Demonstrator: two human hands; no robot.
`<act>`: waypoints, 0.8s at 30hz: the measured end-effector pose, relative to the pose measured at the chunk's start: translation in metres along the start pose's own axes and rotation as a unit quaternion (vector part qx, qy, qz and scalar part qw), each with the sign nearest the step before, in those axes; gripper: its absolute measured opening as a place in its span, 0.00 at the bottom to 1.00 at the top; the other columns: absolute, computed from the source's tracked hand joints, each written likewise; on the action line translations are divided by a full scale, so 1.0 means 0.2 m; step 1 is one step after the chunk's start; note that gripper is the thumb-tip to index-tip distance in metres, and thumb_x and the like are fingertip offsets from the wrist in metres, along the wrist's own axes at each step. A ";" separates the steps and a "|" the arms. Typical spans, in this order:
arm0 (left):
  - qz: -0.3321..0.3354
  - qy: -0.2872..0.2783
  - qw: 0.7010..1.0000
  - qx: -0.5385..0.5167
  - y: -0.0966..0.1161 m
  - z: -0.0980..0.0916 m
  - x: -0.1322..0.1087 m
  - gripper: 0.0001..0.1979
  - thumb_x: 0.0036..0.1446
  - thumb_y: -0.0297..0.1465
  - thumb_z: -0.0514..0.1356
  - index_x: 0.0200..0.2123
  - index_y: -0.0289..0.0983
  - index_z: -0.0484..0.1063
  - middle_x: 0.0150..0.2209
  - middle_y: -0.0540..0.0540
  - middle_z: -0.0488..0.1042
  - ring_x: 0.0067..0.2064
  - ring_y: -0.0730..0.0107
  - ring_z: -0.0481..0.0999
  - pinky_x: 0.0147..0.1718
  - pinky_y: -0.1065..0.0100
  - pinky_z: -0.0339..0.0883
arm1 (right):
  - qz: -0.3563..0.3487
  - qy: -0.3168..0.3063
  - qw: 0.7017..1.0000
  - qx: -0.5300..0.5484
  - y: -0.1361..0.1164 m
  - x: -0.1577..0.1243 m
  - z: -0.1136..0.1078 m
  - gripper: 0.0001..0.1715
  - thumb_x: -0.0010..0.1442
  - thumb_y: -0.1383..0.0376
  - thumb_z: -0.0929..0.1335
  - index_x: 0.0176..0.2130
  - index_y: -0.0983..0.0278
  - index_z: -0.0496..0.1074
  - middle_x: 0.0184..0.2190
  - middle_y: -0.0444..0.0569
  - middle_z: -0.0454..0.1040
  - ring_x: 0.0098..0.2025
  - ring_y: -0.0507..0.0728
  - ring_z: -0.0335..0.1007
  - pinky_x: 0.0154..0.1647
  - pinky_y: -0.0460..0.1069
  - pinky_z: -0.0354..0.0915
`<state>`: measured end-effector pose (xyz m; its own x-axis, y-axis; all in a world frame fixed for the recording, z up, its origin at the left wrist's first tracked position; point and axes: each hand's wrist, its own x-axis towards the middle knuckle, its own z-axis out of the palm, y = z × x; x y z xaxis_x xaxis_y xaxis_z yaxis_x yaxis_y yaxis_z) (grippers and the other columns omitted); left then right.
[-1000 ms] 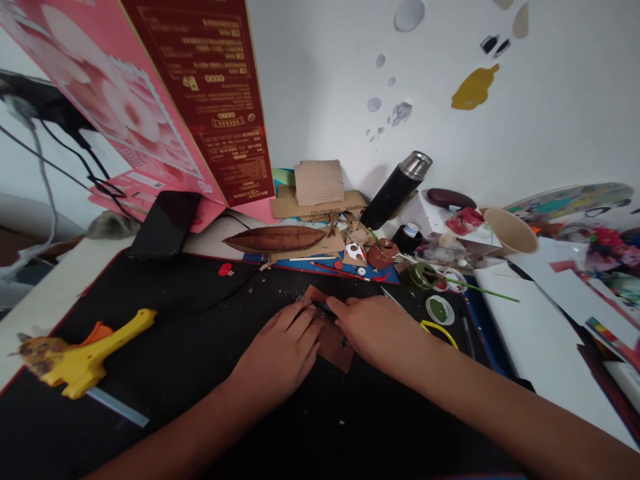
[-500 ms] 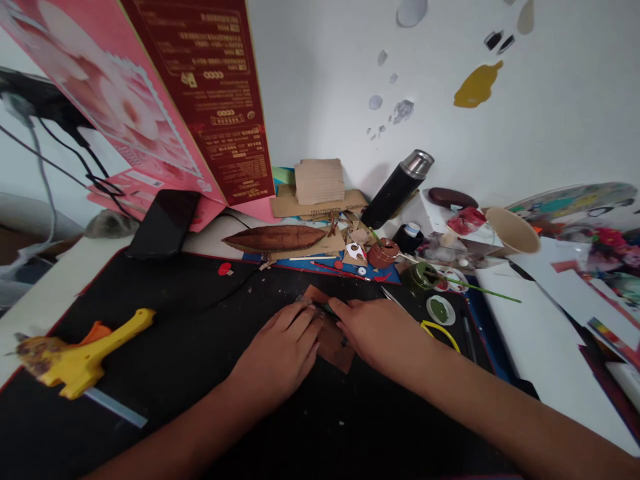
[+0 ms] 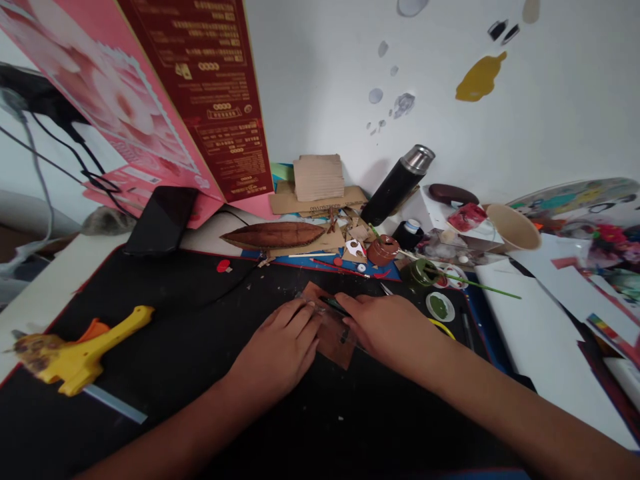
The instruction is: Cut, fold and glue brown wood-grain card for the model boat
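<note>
A small brown piece of card point(image 3: 336, 347) lies tilted on the black mat, between and under my hands. Across it runs a clear strip like a ruler point(image 3: 345, 331), partly covered by my fingers. My left hand point(image 3: 280, 343) presses the strip and card down, its fingers bent and close together. In my right hand point(image 3: 383, 323) is a slim dark green pen-like tool point(image 3: 334, 305), gripped with the tip pointing left over the card. Whether that tip is a blade or a pen point cannot be made out.
A yellow glue gun point(image 3: 85, 357) lies left on the black mat point(image 3: 200, 340). Behind the hands are a brown boat-shaped piece point(image 3: 273, 235), cardboard scraps, paint jars point(image 3: 383, 250) and a leaning black flask point(image 3: 397, 187). Yellow-handled scissors point(image 3: 443, 328) lie beside my right forearm.
My right hand has shifted slightly right and shows more of the dark tool and the clear strip. My left hand stays pressed on the card. The whole view has tilted slightly.
</note>
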<state>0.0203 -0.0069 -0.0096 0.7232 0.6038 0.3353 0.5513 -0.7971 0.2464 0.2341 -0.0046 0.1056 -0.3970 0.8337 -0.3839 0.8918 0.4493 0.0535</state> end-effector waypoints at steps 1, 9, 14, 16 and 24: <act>-0.002 0.000 1.000 -0.001 0.00 0.00 0.00 0.17 0.71 0.31 0.54 0.56 0.31 0.76 0.56 0.37 0.79 0.61 0.50 0.73 0.62 0.50 0.67 | 0.001 0.001 1.000 0.001 0.00 0.00 0.00 0.23 0.71 0.68 0.66 0.63 0.66 0.69 0.42 0.55 0.83 0.37 0.61 0.82 0.28 0.51 0.58; -0.008 -0.017 1.000 -0.012 0.00 0.00 -0.01 0.18 0.71 0.32 0.54 0.57 0.32 0.75 0.58 0.37 0.77 0.63 0.50 0.72 0.61 0.49 0.69 | -0.009 0.018 1.000 0.014 -0.02 0.00 0.03 0.23 0.70 0.66 0.67 0.63 0.67 0.71 0.41 0.56 0.84 0.34 0.59 0.80 0.28 0.51 0.57; 0.001 -0.012 1.000 -0.006 0.00 -0.01 0.00 0.18 0.72 0.32 0.53 0.56 0.32 0.76 0.57 0.37 0.78 0.62 0.49 0.72 0.61 0.49 0.70 | -0.013 0.019 1.000 0.015 -0.02 0.00 0.03 0.25 0.69 0.70 0.67 0.63 0.67 0.70 0.43 0.56 0.84 0.37 0.60 0.81 0.30 0.51 0.60; -0.002 -0.013 1.000 -0.011 0.00 -0.01 0.00 0.17 0.71 0.32 0.54 0.56 0.32 0.76 0.57 0.37 0.78 0.62 0.49 0.72 0.62 0.49 0.69 | -0.012 0.010 1.000 0.015 -0.02 0.00 0.03 0.25 0.69 0.70 0.66 0.64 0.67 0.70 0.43 0.57 0.83 0.39 0.61 0.82 0.31 0.51 0.62; -0.004 -0.007 1.000 -0.015 0.00 0.00 -0.01 0.17 0.71 0.31 0.54 0.58 0.33 0.75 0.57 0.37 0.78 0.63 0.51 0.72 0.63 0.50 0.67 | 0.004 -0.008 1.000 0.017 -0.03 0.02 0.02 0.23 0.72 0.69 0.64 0.64 0.67 0.70 0.42 0.56 0.83 0.37 0.61 0.81 0.29 0.51 0.59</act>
<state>0.0188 -0.0070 -0.0105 0.7246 0.6098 0.3210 0.5446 -0.7922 0.2755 0.2278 -0.0059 0.0992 -0.3860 0.8323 -0.3978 0.9023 0.4304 0.0249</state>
